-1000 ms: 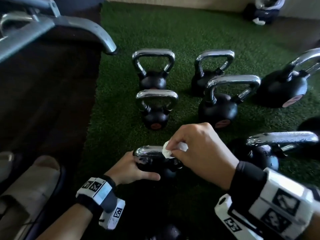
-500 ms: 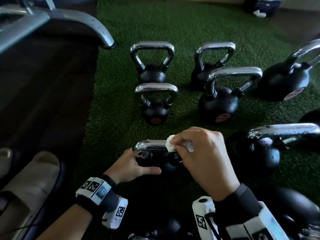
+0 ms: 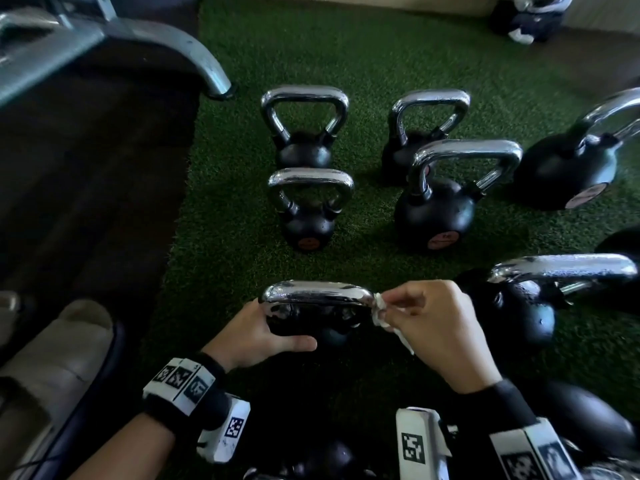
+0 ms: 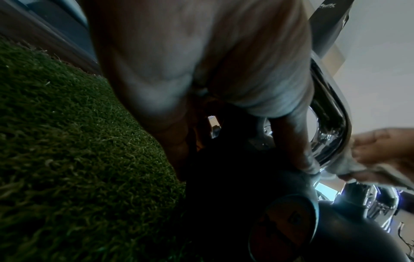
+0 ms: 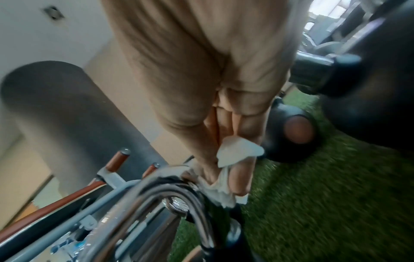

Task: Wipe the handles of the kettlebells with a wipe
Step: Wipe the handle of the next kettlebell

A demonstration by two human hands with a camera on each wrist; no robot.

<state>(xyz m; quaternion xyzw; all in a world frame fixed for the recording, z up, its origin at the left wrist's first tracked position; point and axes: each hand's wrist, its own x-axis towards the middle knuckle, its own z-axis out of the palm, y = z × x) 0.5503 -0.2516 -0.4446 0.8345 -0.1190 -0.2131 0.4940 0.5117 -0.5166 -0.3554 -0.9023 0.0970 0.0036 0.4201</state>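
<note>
A small black kettlebell with a chrome handle stands on green turf right in front of me. My left hand grips its black body just under the handle's left end, thumb pointing right. My right hand pinches a crumpled white wipe against the handle's right corner. In the right wrist view the wipe is bunched between my fingers and the chrome bend. The left wrist view shows my palm over the dark kettlebell and the wipe at the right.
Several more chrome-handled kettlebells stand on the turf: two small ones ahead, larger ones to the right. A grey machine leg curves down at upper left. My shoe rests on dark flooring at left.
My right hand has slid the wipe rightward along the handle, from near its middle to its right corner. The left hand has kept its hold on the kettlebell.
</note>
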